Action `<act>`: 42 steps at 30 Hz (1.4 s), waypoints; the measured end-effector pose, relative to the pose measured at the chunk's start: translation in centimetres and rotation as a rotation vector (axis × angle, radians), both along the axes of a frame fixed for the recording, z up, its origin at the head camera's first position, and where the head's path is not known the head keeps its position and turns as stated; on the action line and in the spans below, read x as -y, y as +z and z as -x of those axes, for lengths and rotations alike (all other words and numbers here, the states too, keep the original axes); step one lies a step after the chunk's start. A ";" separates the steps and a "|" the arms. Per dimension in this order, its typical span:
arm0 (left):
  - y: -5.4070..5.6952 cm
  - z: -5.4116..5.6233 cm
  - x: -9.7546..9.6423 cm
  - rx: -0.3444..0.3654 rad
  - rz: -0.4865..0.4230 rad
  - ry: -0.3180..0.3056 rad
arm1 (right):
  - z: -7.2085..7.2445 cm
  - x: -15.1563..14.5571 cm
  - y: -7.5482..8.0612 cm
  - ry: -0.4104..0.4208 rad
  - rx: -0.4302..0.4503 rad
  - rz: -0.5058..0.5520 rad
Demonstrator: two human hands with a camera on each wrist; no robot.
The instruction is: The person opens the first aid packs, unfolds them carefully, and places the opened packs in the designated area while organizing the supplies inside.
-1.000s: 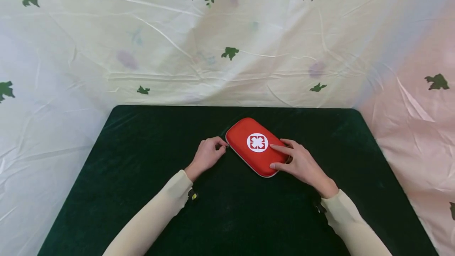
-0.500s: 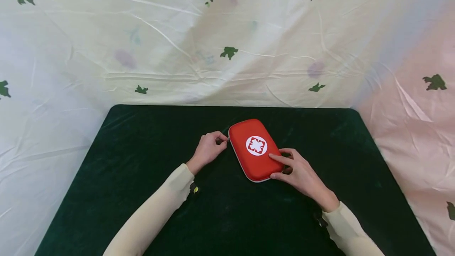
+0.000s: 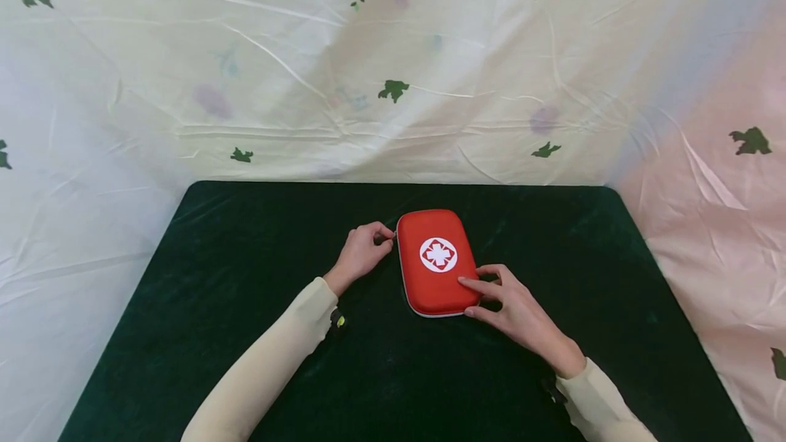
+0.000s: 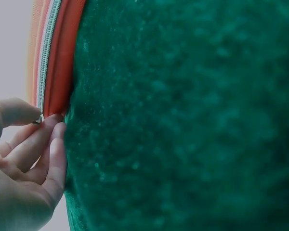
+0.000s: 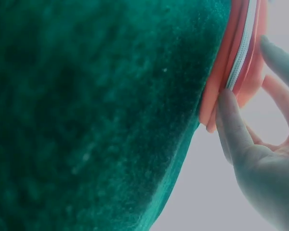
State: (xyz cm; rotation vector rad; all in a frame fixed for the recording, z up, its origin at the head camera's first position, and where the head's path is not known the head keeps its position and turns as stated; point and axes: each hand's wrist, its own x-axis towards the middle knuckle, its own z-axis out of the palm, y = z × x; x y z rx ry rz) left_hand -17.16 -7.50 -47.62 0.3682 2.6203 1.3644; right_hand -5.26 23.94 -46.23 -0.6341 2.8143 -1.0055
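Observation:
A red zipped first-aid case [image 3: 434,292] with a white round emblem on its lid lies on the dark green cloth. My left hand [image 3: 362,249] is at its far left corner. In the left wrist view, thumb and fingers pinch the zipper pull [image 4: 39,120] at the end of the silver zipper [image 4: 47,53], whose teeth look closed along the visible stretch. My right hand [image 3: 516,309] grips the near right corner of the case: the thumb presses the front edge by the zipper, the index finger lies on the lid, and other fingers are along the right side.
The dark green cloth [image 3: 245,258] covers a table with rounded far corners. Behind and on both sides hang pale curtains [image 3: 295,87] printed with green leaves and birds. Each wrist wears a small dark camera [image 3: 337,320] below its cream sleeve [image 3: 270,360].
The case has turned clockwise from a slant to nearly straight. My right hand has moved nearer to me with its corner, while my left hand has shifted slightly away, still pinching the pull.

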 end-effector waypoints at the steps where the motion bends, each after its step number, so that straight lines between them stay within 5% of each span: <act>1: 0.0 0.1 0.0 -0.002 0.000 -0.002 | -0.1 0.0 0.0 0.005 0.006 0.004; 9: -0.4 0.4 0.1 -0.010 0.004 -0.007 | 0.5 0.3 0.7 -0.012 -0.033 -0.046; 16: -0.4 0.6 0.4 0.010 -0.009 0.011 | 3.8 1.6 1.3 0.033 -0.123 -0.126; 24: -0.6 0.7 0.7 -0.008 -0.021 0.023 | 6.9 3.1 1.3 0.086 -0.031 -0.162; 31: -0.3 0.4 0.9 -0.003 0.024 0.058 | 7.1 3.3 1.0 0.083 0.063 -0.206; 42: 0.3 0.0 0.9 -0.065 0.170 -0.021 | 7.1 3.3 1.1 0.078 0.091 -0.245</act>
